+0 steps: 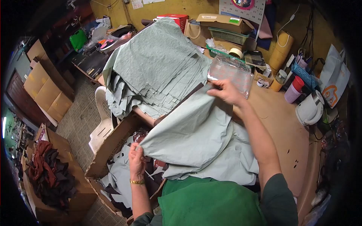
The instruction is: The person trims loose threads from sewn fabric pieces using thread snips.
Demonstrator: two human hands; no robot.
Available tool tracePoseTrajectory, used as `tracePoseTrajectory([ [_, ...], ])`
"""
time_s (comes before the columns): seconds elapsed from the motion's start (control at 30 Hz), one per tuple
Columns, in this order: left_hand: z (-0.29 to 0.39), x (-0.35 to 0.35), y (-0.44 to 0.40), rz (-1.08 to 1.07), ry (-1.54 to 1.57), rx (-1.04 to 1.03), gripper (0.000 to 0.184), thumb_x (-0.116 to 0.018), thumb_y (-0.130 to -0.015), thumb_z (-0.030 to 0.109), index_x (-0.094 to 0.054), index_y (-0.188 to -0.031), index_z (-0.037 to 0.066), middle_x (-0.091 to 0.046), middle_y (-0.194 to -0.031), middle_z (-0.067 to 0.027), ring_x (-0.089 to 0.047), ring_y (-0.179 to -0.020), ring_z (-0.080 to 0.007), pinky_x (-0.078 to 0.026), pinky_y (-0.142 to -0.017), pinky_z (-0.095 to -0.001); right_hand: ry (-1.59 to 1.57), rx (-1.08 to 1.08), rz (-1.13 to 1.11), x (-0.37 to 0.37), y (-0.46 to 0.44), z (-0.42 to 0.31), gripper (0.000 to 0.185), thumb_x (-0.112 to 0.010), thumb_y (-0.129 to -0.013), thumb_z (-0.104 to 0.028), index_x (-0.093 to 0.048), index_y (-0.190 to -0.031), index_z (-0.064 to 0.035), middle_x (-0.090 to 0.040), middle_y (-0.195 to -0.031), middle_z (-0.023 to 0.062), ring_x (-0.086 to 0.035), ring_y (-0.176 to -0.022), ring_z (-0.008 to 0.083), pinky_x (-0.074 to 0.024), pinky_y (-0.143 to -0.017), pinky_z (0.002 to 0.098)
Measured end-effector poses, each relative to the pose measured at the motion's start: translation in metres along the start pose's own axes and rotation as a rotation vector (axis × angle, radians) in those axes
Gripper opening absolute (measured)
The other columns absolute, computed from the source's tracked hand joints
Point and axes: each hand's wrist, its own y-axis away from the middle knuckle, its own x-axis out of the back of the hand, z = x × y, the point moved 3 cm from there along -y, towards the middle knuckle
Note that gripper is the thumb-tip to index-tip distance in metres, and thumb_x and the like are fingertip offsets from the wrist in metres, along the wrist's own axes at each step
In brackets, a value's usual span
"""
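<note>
Between my two hands stretches a pale grey-green sheet (184,132), sagging in the middle. My left hand (136,156) pinches its lower left corner, above the open cardboard box. My right hand (226,92) pinches its upper right corner, near a clear plastic packet (235,73). More grey-green material (237,158) lies bunched over my lap, under the held sheet. Beyond the sheet, a large stack of similar grey-green pieces (158,60) rests on the table with uneven, layered edges.
A cardboard box (94,169) with scraps stands at the left, beside a white plastic chair (101,124). On the brown table (283,132) are a white kettle (310,108), a pink cup (293,92), jars and green baskets (228,37). Dark red scraps (49,173) lie at far left.
</note>
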Motion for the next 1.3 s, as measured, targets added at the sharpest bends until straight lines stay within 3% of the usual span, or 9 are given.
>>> tracePoseTrajectory([
  [0.17,0.089,-0.083,0.009,-0.206,-0.437,-0.195,0.046,-0.083,-0.075,0.007,-0.060,-0.115,0.000,-0.065,-0.094,-0.0040,-0.064,-0.085,-0.0168,-0.052,-0.088,-0.0322,-0.091,0.197,0.029,0.040,0.027,-0.151,0.016,-0.070,-0.090,-0.011,-0.062,-0.100,-0.0022,-0.060,-0.080,-0.0030,-0.054,-0.066,0.0029,-0.0424,-0.056,0.0197],
  [0.27,0.076,-0.041,-0.047,-0.251,-1.002,-0.485,0.033,-0.078,-0.077,0.002,-0.068,-0.108,0.000,-0.068,-0.101,-0.0037,-0.063,-0.086,-0.0169,-0.052,-0.078,-0.0330,0.152,0.104,-0.089,0.053,-0.005,-0.190,0.021,-0.064,-0.095,-0.019,-0.056,-0.106,-0.0038,-0.062,-0.082,0.0013,-0.060,-0.064,0.0076,-0.0456,-0.056,0.0215],
  [0.5,0.283,-0.199,-0.066,-0.294,-0.434,-1.016,0.032,-0.069,-0.091,0.016,-0.064,-0.118,0.000,-0.069,-0.105,-0.0046,-0.063,-0.091,-0.0109,-0.047,-0.084,-0.0234,0.126,0.421,0.486,0.150,-0.094,-0.227,0.023,-0.059,-0.098,-0.027,-0.059,-0.111,-0.0072,-0.064,-0.080,0.0030,-0.062,-0.068,0.0095,-0.0506,-0.061,0.0254],
  [0.6,0.302,-0.217,-0.035,-0.212,-0.746,-1.111,0.030,-0.067,-0.092,0.008,-0.062,-0.118,-0.005,-0.069,-0.109,-0.0093,-0.065,-0.096,-0.0149,-0.052,-0.083,-0.0285,0.074,0.566,0.614,0.182,-0.070,-0.240,0.022,-0.059,-0.098,-0.027,-0.059,-0.111,-0.0078,-0.064,-0.079,0.0028,-0.061,-0.066,0.0092,-0.0496,-0.060,0.0254],
  [0.77,0.185,-0.276,0.020,-0.446,-1.420,-1.190,0.017,-0.072,-0.075,0.003,-0.063,-0.089,0.003,-0.067,-0.108,-0.0158,-0.065,-0.092,-0.0373,-0.052,-0.084,-0.0429,0.041,0.347,0.633,0.221,-0.009,-0.152,0.022,-0.059,-0.099,-0.027,-0.061,-0.110,-0.0088,-0.064,-0.076,0.0024,-0.059,-0.064,0.0086,-0.0479,-0.058,0.0255],
  [0.93,0.013,-0.271,0.027,-0.932,-1.449,-0.717,0.028,-0.067,-0.088,0.019,-0.056,-0.104,-0.001,-0.053,-0.133,-0.0226,-0.056,-0.118,-0.0381,-0.050,-0.094,-0.0459,0.544,-0.371,0.715,0.251,0.098,0.023,0.025,-0.061,-0.095,-0.024,-0.068,-0.111,-0.0052,-0.061,-0.075,0.0005,-0.053,-0.067,0.0095,-0.0443,-0.061,0.0284],
  [0.97,-0.008,-0.267,0.032,-1.016,-1.469,-0.504,0.031,-0.068,-0.088,0.021,-0.057,-0.106,-0.001,-0.052,-0.136,-0.0223,-0.056,-0.119,-0.0379,-0.049,-0.097,-0.0451,0.661,-0.041,0.666,0.280,0.122,0.083,0.015,-0.059,-0.097,-0.016,-0.069,-0.097,-0.0051,-0.065,-0.081,0.0001,-0.059,-0.073,0.0057,-0.0467,-0.065,0.0233],
  [1.1,-0.086,-0.234,0.023,-0.985,-1.486,-0.620,0.048,-0.065,-0.092,0.031,-0.053,-0.125,-0.002,-0.047,-0.142,-0.0247,-0.047,-0.131,-0.0404,-0.042,-0.107,-0.0444,0.532,-0.248,0.837,0.262,0.180,0.090,0.012,-0.065,-0.089,-0.009,-0.070,-0.098,-0.0023,-0.066,-0.090,-0.0001,-0.057,-0.083,0.0050,-0.0456,-0.074,0.0223],
  [1.3,-0.143,-0.247,0.058,-1.043,-1.500,-0.745,0.064,-0.055,-0.097,0.036,-0.038,-0.145,-0.002,-0.032,-0.152,-0.0265,-0.034,-0.142,-0.0390,-0.030,-0.116,-0.0465,0.396,-0.097,0.001,0.048,0.144,-0.021,0.042,-0.079,-0.070,-0.011,-0.069,-0.110,-0.0049,-0.067,-0.096,0.0017,-0.056,-0.080,0.0116,-0.0482,-0.072,0.0286],
])
